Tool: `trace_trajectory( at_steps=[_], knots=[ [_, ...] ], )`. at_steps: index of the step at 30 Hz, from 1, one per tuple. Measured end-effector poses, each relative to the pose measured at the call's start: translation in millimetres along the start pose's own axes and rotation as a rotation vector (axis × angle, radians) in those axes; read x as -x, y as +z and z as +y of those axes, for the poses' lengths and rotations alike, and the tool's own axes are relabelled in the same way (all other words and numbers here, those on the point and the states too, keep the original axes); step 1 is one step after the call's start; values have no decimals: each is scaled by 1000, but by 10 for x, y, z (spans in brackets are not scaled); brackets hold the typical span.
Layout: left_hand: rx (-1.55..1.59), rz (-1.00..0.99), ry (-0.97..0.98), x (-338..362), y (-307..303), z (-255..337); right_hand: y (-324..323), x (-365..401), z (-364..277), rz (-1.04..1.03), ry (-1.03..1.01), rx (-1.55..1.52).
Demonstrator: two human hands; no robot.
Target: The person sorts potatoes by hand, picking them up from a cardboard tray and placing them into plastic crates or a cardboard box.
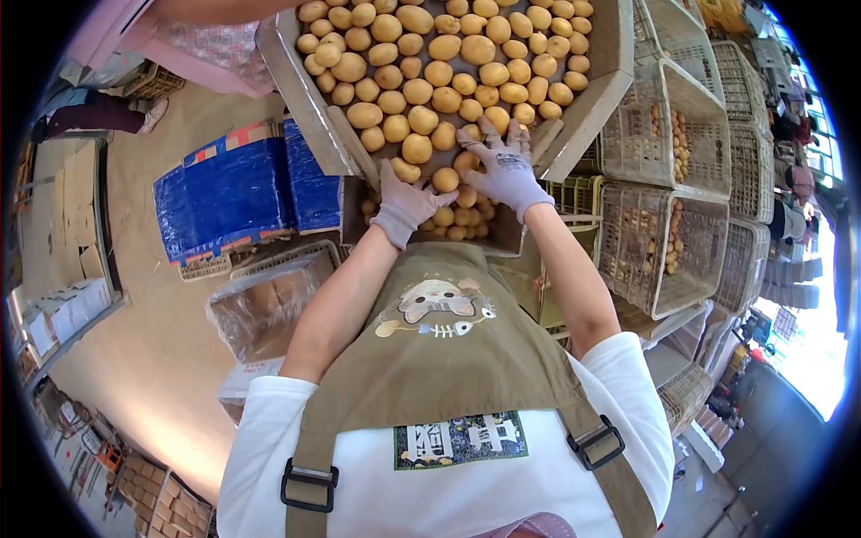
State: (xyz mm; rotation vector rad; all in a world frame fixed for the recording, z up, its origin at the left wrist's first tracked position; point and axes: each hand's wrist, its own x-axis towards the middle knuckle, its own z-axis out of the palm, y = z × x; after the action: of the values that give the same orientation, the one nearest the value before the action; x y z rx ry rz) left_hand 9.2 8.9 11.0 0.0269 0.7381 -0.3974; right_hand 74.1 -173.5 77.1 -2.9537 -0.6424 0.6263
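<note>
Many small yellow potatoes [441, 73] cover a tray with raised side boards [309, 99], narrowing toward me. At its near mouth, my left hand [405, 204], in a pale glove, has its fingers apart beside a few potatoes and seems to touch one. My right hand [508, 170], in a white glove with dark print, is spread wide over potatoes at the right of the mouth. Below and between the hands, more potatoes [462, 218] lie in a box [508, 240] against my apron. Parts of the fingertips are hidden among the potatoes.
Stacked plastic crates [628, 224], some holding potatoes, rise on my right. To the left are blue-covered boxes [220, 197] and a plastic-wrapped carton [269, 300]. Another person's arm [215, 9] reaches in at the top left. A person's foot [154, 117] shows farther left.
</note>
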Motion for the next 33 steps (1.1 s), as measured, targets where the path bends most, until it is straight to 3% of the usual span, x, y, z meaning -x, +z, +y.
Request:
trace_trajectory(
  at_steps=[4, 5, 8, 9, 10, 12, 13, 15, 17, 19, 22, 23, 26, 27, 30, 33],
  knots=[
    [31, 51, 5, -21, 6, -2, -12, 1, 0, -12, -4, -6],
    [27, 47, 0, -14, 4, 6, 12, 33, -18, 109, -19, 14],
    [-10, 57, -1, 32, 36, 3, -151, -33, 174, 137, -29, -346],
    [-24, 63, 3, 31, 54, -3, -285, -46, 278, 300, 8, -219],
    [6, 47, 3, 4, 20, -37, -467, -24, 289, 468, 52, 133],
    [53, 20, -4, -35, -32, -146, -687, -155, 373, -10, 233, 298],
    [167, 66, -97, -46, 8, -153, -639, -235, 381, -19, 218, 353],
    [158, 64, -55, -60, 43, -213, -501, -347, 339, -43, 183, 468],
    [237, 110, -104, -136, -35, -180, -531, -352, 377, -51, 189, 310],
    [221, 15, -108, -115, -50, -132, -562, -315, 421, -1, 156, 152],
    [221, -22, -95, -91, -42, -115, -580, -161, 321, 342, 119, -122],
    [220, -18, -93, -104, -59, -123, -474, -135, 308, 507, 93, -311],
    [189, -69, -92, -112, -90, -116, -468, 10, 156, 581, 87, -970],
    [174, -96, -96, -108, -86, -118, -448, 48, 145, 603, 65, -1053],
    [205, -20, -102, -115, -60, -125, -391, 111, 176, 675, -14, -949],
    [176, 11, -95, -106, -55, -120, -347, 141, 134, 700, 36, -1001]
  ],
)
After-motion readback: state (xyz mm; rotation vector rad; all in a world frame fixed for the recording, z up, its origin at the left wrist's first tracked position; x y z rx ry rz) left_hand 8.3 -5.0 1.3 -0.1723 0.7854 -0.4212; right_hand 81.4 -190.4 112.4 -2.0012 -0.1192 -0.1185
